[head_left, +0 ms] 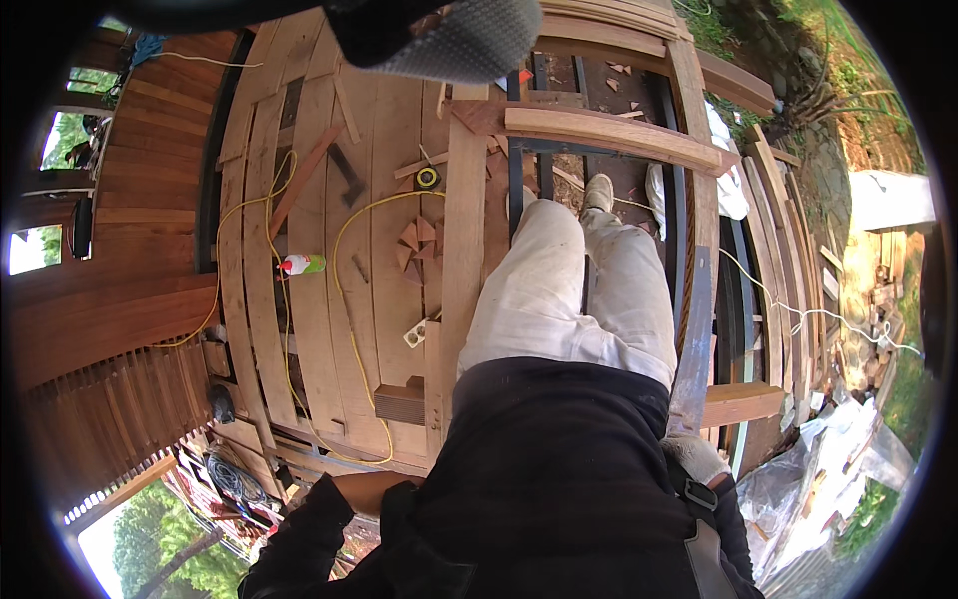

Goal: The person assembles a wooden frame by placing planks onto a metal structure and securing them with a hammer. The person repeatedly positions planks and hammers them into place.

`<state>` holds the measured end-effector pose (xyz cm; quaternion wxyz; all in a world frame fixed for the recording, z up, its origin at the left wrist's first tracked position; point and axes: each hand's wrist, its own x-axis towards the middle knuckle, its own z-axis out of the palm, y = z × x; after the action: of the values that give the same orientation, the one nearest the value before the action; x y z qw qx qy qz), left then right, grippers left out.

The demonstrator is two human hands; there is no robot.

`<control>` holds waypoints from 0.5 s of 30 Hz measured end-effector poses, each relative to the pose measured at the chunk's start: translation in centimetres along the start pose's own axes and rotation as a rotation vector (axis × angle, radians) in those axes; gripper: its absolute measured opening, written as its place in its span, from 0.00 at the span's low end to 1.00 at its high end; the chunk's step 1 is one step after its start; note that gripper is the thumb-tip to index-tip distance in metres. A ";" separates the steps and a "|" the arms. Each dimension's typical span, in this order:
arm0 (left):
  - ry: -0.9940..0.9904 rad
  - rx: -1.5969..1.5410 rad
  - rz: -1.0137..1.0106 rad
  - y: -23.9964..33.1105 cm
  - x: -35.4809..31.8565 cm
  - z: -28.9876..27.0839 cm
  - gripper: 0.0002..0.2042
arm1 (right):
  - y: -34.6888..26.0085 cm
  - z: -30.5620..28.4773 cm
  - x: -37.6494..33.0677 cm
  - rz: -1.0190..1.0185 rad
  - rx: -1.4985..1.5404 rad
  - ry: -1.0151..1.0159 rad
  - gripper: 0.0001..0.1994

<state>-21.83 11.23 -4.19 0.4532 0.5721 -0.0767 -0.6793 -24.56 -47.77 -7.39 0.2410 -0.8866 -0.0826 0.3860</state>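
Note:
My right hand (pixel 696 457), in a pale glove, is low beside my right hip, at the near end of a bluish-grey flat strip (pixel 691 349). Its fingers are too hidden to tell whether they grip the strip. From the lower left my left forearm (pixel 374 491) reaches in toward my waist, with the dark sleeve pushed up. The left hand itself is hidden behind my torso. My legs in pale trousers (pixel 534 275) stand within a frame of timber and dark metal beams. A reddish wooden beam (pixel 614 135) crosses ahead of my feet.
On the plank deck (pixel 394 120) to the left lie a hammer (pixel 347 178), a yellow tape roll (pixel 427 178), wooden offcuts (pixel 409 255), a green-and-white bottle (pixel 304 264), a power strip (pixel 415 332) and a looping yellow cord (pixel 339 270). Clear plastic sheeting (pixel 823 484) lies at the lower right.

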 end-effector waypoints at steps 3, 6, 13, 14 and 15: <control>0.163 -0.023 0.096 0.9 -0.2 -1.1 0.15 | -1.3 -3.0 -0.1 0.052 -0.164 -0.264 0.14; 0.087 -0.330 -0.138 4.7 -0.6 -4.8 0.15 | -0.3 -3.6 -0.6 0.137 -0.240 -0.437 0.16; 0.599 -0.280 0.237 8.1 -2.5 -6.6 0.08 | 2.7 -2.6 -2.0 0.193 -0.006 -0.344 0.17; 0.681 -0.204 0.282 9.2 -3.3 -6.5 0.08 | 2.1 -3.3 -1.5 0.181 -0.010 -0.320 0.16; 0.758 -0.120 0.323 10.2 -3.8 -6.7 0.08 | 1.2 -4.1 -1.0 0.159 -0.026 -0.294 0.16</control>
<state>-11.04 10.74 2.65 0.5825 0.7349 0.0468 -0.3441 -22.33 -50.61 -4.91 0.1835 -0.8274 -0.0514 0.5283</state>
